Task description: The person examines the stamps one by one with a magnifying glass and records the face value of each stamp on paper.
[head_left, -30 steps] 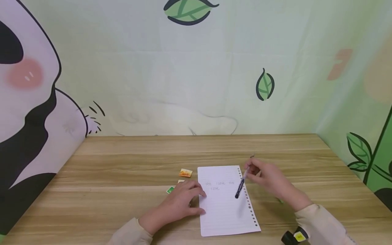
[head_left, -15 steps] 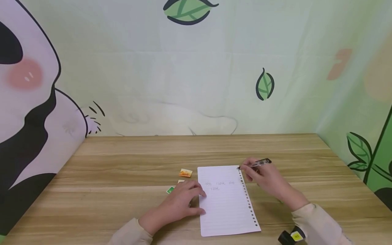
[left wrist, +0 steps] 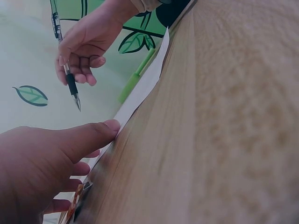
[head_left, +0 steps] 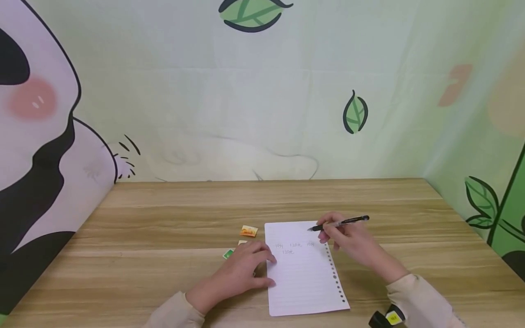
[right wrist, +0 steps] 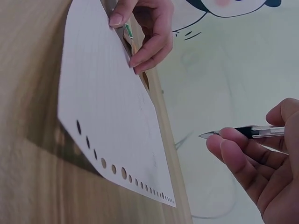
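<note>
A white lined sheet of paper (head_left: 303,282) with punched holes down its right side lies on the wooden table, bearing two short lines of handwriting near its upper part. My left hand (head_left: 242,271) rests on its left edge, thumb and fingertips on the paper, fingers loosely bent. Above the upper right of the sheet, my right hand (head_left: 352,239) pinches a black-and-clear pen (head_left: 344,222). The pen tip (right wrist: 204,136) is held off the paper in the right wrist view, pointing left. The pen's clear barrel runs back across the right hand.
Small printed pieces, one orange (head_left: 249,231) and one green (head_left: 228,254), lie left of the sheet, partly behind the left hand. A bright green stick-like object (left wrist: 135,77) lies past the paper in the left wrist view. A printed backdrop (head_left: 246,114) stands behind the table (head_left: 164,214).
The pen has turned in my right hand, from tip down toward me to tip pointing left. That hand has shifted slightly left over the sheet. My left hand has stayed put.
</note>
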Motion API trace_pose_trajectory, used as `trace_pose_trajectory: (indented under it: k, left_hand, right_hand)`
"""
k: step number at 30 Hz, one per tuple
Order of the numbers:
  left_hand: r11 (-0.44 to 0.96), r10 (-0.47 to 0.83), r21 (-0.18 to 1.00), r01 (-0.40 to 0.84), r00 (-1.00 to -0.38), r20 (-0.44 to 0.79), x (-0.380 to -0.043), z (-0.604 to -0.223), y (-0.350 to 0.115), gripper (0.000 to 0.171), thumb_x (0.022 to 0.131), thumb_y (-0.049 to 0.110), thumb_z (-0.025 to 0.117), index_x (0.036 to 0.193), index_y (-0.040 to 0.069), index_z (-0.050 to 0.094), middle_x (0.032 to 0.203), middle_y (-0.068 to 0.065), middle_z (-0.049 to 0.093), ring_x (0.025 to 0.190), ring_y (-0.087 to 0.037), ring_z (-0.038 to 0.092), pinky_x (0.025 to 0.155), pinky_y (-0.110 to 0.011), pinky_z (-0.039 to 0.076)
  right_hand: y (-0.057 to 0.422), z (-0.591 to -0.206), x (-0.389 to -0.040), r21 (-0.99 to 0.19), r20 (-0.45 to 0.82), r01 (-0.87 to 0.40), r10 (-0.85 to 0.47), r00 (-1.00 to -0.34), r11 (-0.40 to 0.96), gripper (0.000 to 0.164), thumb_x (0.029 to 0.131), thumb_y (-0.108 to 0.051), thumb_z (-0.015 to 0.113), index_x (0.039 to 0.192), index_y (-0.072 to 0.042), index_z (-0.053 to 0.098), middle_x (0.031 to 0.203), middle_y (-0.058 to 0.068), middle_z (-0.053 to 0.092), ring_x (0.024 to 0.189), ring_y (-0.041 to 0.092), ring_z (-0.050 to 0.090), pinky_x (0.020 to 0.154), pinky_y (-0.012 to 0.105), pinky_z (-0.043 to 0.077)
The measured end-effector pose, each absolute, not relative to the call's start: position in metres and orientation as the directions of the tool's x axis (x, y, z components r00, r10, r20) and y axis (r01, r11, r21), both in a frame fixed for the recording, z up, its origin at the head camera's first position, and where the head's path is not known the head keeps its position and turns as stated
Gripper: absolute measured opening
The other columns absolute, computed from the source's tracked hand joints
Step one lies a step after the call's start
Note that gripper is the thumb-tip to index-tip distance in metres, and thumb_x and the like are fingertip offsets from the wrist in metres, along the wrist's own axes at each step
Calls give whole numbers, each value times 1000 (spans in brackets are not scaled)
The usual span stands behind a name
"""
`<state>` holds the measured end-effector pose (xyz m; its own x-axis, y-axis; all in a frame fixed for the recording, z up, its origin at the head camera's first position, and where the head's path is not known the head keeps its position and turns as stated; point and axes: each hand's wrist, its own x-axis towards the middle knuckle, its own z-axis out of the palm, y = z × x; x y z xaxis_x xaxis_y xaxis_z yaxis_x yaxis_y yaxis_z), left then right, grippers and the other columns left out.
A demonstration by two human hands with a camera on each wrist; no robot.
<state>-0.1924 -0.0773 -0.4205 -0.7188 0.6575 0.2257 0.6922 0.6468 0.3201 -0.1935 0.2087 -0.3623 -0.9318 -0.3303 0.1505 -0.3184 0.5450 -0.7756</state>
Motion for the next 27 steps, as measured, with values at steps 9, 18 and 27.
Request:
trace_pose_trajectory:
  k: [9,18,27]
  left_hand:
    - [647,658,314,695,-717,232,-193,-420,-77,36,77,38,78,105,20,66,113,3,60,109,-14,54,95,-38,43]
    - [640,660,309,703,-709,247,-192,-420,-78,36,76,38,79,104,20,66,111,4,60,108,-14,54,95,-38,43]
    - [638,662,318,701,-711,237,-192,-419,-78,36,77,38,78,105,19,66,111,4,60,108,-13,54,95,-38,43]
  right_hand:
    - [200,-368,-195,-856,130,-281,-346,-929,433,18,98,-16,53,107,-1,56,87,15,64,68,19,62,55,28,55]
    - [189,-374,-197,-883,123,-256,-332,-935,394,19,95,-13,58,103,4,56,80,13,59,65,12,58,54,26,54]
    - [186,-383,-198,-924,79,-212,-384,-920,318,25,98,-13,52,107,9,56,86,18,64,70,11,65,57,30,57]
